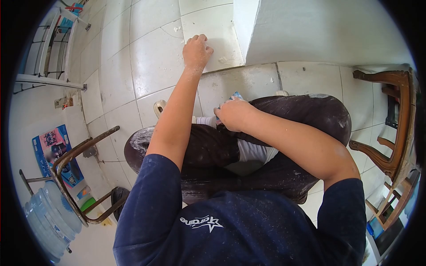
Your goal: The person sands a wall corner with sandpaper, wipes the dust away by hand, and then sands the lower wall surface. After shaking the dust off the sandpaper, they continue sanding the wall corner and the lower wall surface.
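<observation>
My left hand (197,52) reaches forward, low over a raised pale tile slab (213,24), its fingers curled inward. Whatever may be between those fingers is hidden. White crumbs (224,59) lie on the slab beside the hand. My right hand (233,114) is near my lap, closed around a small blue-and-white item (237,95) that looks like a packet. Only the ends of it show past the fingers. White powder dusts my left wrist and my dark trousers (301,111).
A white wall corner (248,31) rises beside the slab. Wooden chair legs (397,128) stand at right. To the left are a metal-legged seat frame (88,146), a large water bottle (51,217), a blue printed box (57,155) and a white rack (49,82).
</observation>
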`<move>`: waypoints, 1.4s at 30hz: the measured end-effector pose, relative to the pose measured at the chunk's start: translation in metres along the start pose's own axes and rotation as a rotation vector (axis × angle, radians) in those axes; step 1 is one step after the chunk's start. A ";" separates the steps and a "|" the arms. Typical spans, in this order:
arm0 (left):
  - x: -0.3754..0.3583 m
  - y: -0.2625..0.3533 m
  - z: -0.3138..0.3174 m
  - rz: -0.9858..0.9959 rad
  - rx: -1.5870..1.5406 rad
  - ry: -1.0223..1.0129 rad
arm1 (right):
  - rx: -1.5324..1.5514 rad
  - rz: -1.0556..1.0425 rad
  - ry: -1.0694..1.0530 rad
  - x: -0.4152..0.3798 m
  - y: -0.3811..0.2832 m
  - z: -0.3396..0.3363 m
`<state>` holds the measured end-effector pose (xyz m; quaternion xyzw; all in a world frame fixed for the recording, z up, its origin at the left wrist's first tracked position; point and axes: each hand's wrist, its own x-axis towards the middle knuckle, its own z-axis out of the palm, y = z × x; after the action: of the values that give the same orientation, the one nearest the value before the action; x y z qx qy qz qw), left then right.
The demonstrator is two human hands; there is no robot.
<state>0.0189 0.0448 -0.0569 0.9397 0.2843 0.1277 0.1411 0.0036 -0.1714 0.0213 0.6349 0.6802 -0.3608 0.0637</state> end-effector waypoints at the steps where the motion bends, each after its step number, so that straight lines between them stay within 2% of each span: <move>1: 0.000 0.001 -0.001 -0.002 -0.006 -0.009 | 0.005 0.002 -0.004 0.000 0.000 -0.001; 10: -0.002 -0.004 0.003 0.138 -0.024 0.049 | 0.008 -0.019 0.019 -0.004 -0.002 -0.004; 13: 0.001 -0.011 -0.006 0.036 -0.182 0.030 | 0.018 -0.011 0.018 -0.004 -0.002 -0.005; 16: 0.011 -0.024 -0.006 0.030 -0.372 0.088 | 0.021 -0.012 0.007 -0.002 -0.002 -0.005; 19: 0.013 -0.022 -0.012 -0.127 -0.452 0.010 | 0.009 -0.021 0.026 -0.002 -0.001 -0.003; 22: 0.017 -0.027 -0.007 -0.035 -0.450 0.040 | 0.009 -0.026 0.054 -0.002 0.000 0.000; 25: 0.027 -0.024 -0.032 0.127 -0.302 0.265 | 0.046 -0.017 0.052 -0.002 0.003 -0.011; 28: 0.034 0.000 -0.102 -0.200 -0.611 0.254 | 0.134 0.006 0.119 -0.006 0.007 -0.034; 31: 0.026 0.016 -0.176 -0.266 -0.904 0.118 | 0.104 0.024 0.413 0.001 0.013 -0.042; 34: -0.006 0.038 -0.250 -0.389 -0.668 0.151 | -0.007 -0.077 0.905 0.019 0.026 -0.027; 37: -0.033 -0.012 -0.241 -0.388 -0.889 0.243 | -0.045 -0.013 0.797 0.031 0.033 -0.027; 40: -0.051 -0.046 -0.221 -0.613 -1.216 0.294 | -0.101 0.130 0.800 0.065 0.049 -0.033; 42: -0.043 -0.055 -0.225 -0.577 -1.240 0.262 | -0.129 0.154 0.815 0.094 0.067 -0.034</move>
<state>-0.1148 0.1076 0.1265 0.5495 0.4119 0.3363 0.6445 0.0593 -0.0799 -0.0326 0.7695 0.6213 -0.0308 -0.1444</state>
